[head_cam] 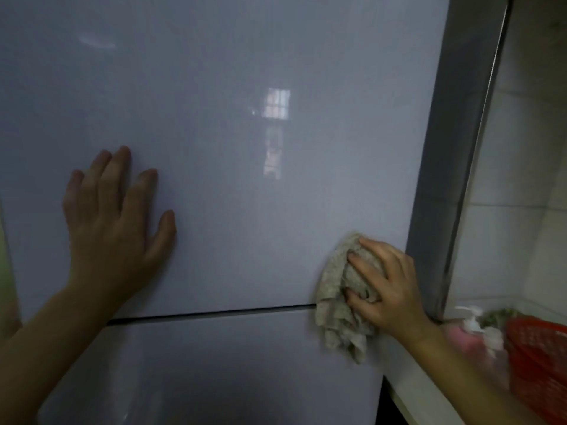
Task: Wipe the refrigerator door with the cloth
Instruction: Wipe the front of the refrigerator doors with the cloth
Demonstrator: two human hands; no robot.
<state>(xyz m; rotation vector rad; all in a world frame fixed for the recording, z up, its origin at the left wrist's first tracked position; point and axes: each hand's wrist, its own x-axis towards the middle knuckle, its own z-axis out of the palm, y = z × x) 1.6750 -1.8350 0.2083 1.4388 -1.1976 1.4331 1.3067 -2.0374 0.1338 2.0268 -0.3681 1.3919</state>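
The glossy pale grey refrigerator door [233,154] fills most of the view, with a dark horizontal seam [211,314] between the upper and lower doors. My left hand [113,222] lies flat against the upper door at the left, fingers spread, holding nothing. My right hand [386,286] presses a bunched beige cloth [334,299] against the door near its lower right corner, across the seam. Part of the cloth hangs loose below my fingers.
The refrigerator's grey side edge [454,167] runs down the right. Beyond it is a white tiled wall [521,179]. A white counter edge [417,394] holds a red mesh basket [540,357] and a pink pump bottle [472,335].
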